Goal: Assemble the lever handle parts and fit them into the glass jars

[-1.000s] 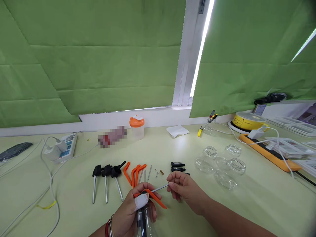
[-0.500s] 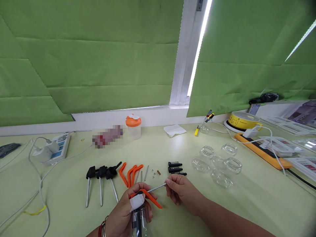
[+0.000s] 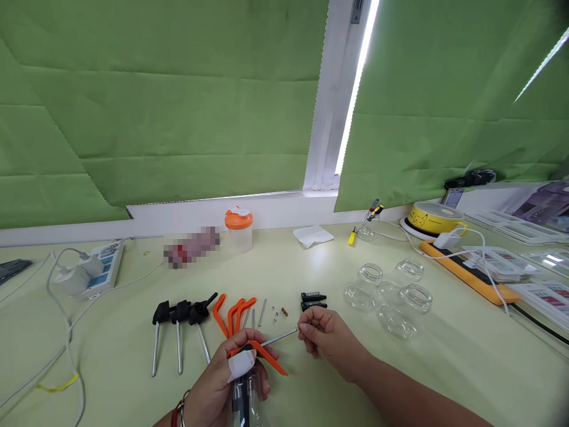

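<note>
Directly left of the right hand's (image 3: 328,339) fingertips, which pinch its tip, I log: one metal rod (image 3: 279,337), long axis slanting down-left to the left hand (image 3: 216,375), wrapped round a clear-bodied assembly with orange lever (image 3: 272,360).

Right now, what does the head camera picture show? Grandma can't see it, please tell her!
A left hand holds a clear and black object with an orange lever; the right hand pinches the tip of a metal rod. Loose orange levers lie beyond on the pale table, clear jars further right.
</note>
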Motion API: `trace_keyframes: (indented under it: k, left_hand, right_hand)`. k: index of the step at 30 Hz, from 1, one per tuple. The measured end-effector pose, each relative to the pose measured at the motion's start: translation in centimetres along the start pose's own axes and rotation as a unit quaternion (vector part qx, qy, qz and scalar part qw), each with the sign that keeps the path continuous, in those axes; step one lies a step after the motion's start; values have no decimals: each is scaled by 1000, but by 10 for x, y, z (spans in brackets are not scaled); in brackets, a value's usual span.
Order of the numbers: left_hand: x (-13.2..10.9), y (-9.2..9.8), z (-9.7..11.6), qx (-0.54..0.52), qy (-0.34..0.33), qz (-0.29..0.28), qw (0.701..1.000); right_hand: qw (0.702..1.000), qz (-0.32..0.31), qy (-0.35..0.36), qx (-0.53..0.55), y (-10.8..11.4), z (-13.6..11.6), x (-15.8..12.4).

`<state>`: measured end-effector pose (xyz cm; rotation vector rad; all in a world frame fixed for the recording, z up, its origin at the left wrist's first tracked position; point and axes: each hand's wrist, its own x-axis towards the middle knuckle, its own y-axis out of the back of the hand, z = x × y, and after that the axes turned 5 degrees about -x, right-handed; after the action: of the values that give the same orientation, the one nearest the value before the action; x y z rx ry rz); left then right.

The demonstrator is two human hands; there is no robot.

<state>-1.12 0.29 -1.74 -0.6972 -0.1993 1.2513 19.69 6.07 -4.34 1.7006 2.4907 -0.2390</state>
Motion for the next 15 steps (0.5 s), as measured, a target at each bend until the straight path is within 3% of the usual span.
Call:
trace_keyframes:
  k: [6, 11, 13, 15]
  left_hand:
    - [0, 3, -1, 2, 6, -4, 1000]
    - [0, 4, -2, 0, 9, -3, 1000]
    - [0, 4, -2, -3, 5, 0, 1000]
    - [0, 5, 0, -7, -4, 0, 1000]
  right_hand:
    - [997, -27, -61, -42, -7, -1, -3]
    - [999, -40, -11, -35, -2, 1, -2]
    - [996, -25, 10, -87, 2, 0, -1]
    - [973, 0, 54, -225, 4, -2, -1]
